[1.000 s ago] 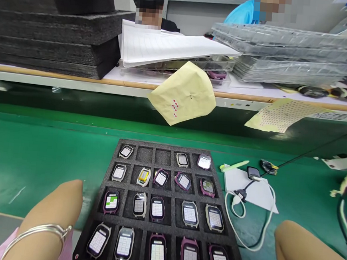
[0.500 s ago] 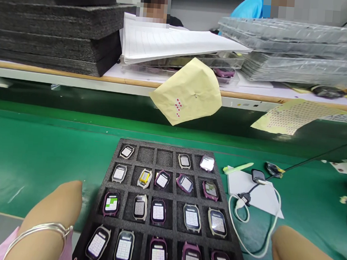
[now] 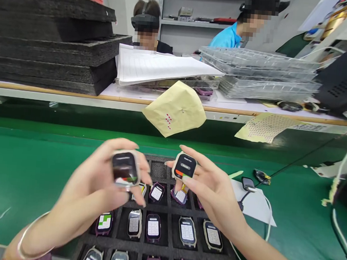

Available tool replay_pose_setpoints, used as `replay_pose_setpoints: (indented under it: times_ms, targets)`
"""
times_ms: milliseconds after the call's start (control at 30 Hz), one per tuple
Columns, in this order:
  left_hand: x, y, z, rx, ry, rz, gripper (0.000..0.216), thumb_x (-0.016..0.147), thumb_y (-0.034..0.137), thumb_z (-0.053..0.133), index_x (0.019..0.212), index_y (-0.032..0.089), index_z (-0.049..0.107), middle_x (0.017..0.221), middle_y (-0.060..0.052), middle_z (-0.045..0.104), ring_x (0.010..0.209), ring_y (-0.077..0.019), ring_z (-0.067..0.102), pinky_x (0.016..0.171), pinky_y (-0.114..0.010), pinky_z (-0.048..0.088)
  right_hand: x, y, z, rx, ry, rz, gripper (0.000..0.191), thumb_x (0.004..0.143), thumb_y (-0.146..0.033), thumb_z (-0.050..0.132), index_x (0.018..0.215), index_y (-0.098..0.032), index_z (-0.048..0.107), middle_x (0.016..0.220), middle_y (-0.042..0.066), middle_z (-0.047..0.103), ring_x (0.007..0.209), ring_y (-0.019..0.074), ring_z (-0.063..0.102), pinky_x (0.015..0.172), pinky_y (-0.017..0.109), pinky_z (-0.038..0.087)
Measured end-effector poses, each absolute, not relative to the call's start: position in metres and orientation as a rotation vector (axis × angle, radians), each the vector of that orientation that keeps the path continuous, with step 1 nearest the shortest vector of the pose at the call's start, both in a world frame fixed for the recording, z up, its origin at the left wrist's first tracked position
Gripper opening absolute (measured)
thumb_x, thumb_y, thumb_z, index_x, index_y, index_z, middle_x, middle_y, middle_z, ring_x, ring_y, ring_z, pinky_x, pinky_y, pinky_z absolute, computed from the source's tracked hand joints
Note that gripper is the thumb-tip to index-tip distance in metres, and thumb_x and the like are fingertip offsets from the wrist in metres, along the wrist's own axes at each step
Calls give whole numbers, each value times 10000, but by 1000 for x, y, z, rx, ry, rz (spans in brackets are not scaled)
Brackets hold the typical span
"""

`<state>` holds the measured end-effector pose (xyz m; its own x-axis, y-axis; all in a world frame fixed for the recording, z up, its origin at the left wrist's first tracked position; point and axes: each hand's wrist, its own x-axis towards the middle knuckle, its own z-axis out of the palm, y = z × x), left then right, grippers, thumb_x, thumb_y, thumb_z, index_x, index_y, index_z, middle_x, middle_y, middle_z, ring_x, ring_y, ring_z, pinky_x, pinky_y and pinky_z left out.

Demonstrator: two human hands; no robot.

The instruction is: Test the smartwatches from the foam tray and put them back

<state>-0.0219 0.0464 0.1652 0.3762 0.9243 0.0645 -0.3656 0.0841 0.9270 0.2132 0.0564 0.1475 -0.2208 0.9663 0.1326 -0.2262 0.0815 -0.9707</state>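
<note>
Green conveyor belt (image 3: 38, 163) runs across the head view, a black foam tray (image 3: 166, 225) with square cells sitting on it close to the person. Most cells hold small watch bodies with lit screens, purple or pale cased. Right of the tray: a white sheet (image 3: 258, 200), a white cable (image 3: 269, 229), a small dark device (image 3: 249, 184). Behind the belt, a raised shelf (image 3: 74, 95) carries stacked black foam trays (image 3: 47, 48), a white paper pad (image 3: 160, 65), clear plastic trays (image 3: 262, 73); a yellow sticker sheet (image 3: 176, 108) hangs off its edge. Two other people sit beyond it.

Both hands raised above the tray's far rows, held apart. Left hand (image 3: 100, 184), bangle on wrist, pinches a pale-cased watch (image 3: 125, 168) by its edges, screen facing the camera. Right hand (image 3: 211, 185) grips a second pale watch (image 3: 184, 167) between thumb and fingertips, screen dark with an orange-green strip.
</note>
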Motion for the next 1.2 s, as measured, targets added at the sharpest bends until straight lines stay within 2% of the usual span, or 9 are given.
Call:
replay_pose_setpoints:
  times_ms: [67, 133, 233, 333, 567, 700, 833, 967, 1200]
  targets:
    - [-9, 65, 162, 1024, 610, 946, 429, 752, 139, 746, 1144, 216, 592, 939, -51, 654, 812, -190, 639, 664, -298, 572, 211, 61, 137, -892, -1293, 1361, 492, 869, -224, 686, 1334, -256, 528, 1085, 87, 704, 689, 173, 670, 741, 379, 573]
    - [2, 78, 150, 979, 622, 843, 453, 735, 83, 737, 1141, 200, 572, 963, -56, 643, 846, -185, 635, 665, -287, 578, 213, 62, 131, -904, -1329, 1345, 498, 867, -228, 688, 1337, -255, 527, 1091, 86, 701, 720, 180, 677, 764, 382, 573]
    - [10, 88, 129, 1014, 670, 851, 439, 759, 108, 729, 1149, 192, 546, 983, -60, 638, 871, -184, 641, 662, -275, 583, 217, 64, 127, -851, -1364, 1365, 500, 860, -225, 678, 1337, -242, 528, 1095, 87, 697, 770, 197, 682, 786, 387, 567]
    - [13, 89, 115, 1084, 694, 882, 422, 783, 134, 709, 1161, 191, 531, 953, -51, 633, 838, -176, 641, 660, -290, 591, 219, 68, 124, -806, -1357, 1391, 456, 857, -187, 656, 1299, -240, 561, 1068, 72, 706, 728, 173, 673, 767, 356, 563]
    - [13, 87, 109, 1148, 630, 868, 535, 763, 25, 651, 1234, 227, 496, 1007, -46, 617, 909, -180, 625, 766, -337, 590, 215, 75, 120, -887, -1314, 1321, 292, 891, -263, 644, 1176, -207, 619, 950, 68, 724, 630, 150, 651, 574, 275, 570]
    - [12, 86, 109, 1127, 549, 902, 486, 815, 72, 617, 1263, 224, 503, 1019, -60, 626, 932, -189, 621, 784, -359, 598, 215, 77, 121, -992, -1349, 1263, 257, 885, -286, 660, 1125, -195, 641, 865, 56, 723, 581, 151, 642, 519, 266, 572]
    - [12, 86, 110, 1097, 564, 913, 415, 891, 178, 583, 1296, 224, 502, 1034, -76, 639, 951, -202, 629, 773, -368, 606, 218, 77, 120, -977, -1385, 1268, 260, 909, -309, 636, 1154, -223, 652, 867, 46, 731, 564, 147, 640, 574, 289, 595]
    - [12, 87, 110, 1091, 597, 925, 424, 902, 237, 591, 1316, 219, 501, 1012, -81, 650, 933, -209, 644, 732, -352, 612, 223, 76, 120, -919, -1411, 1323, 341, 907, -286, 647, 1245, -257, 616, 983, 62, 733, 666, 176, 677, 661, 329, 606]
    - [9, 87, 114, 1089, 558, 920, 557, 812, 126, 651, 1333, 220, 481, 1038, -81, 653, 948, -217, 650, 757, -355, 607, 228, 78, 117, -874, -1525, 1328, 492, 884, -288, 686, 1350, -262, 531, 1101, 97, 713, 768, 222, 719, 766, 405, 613]
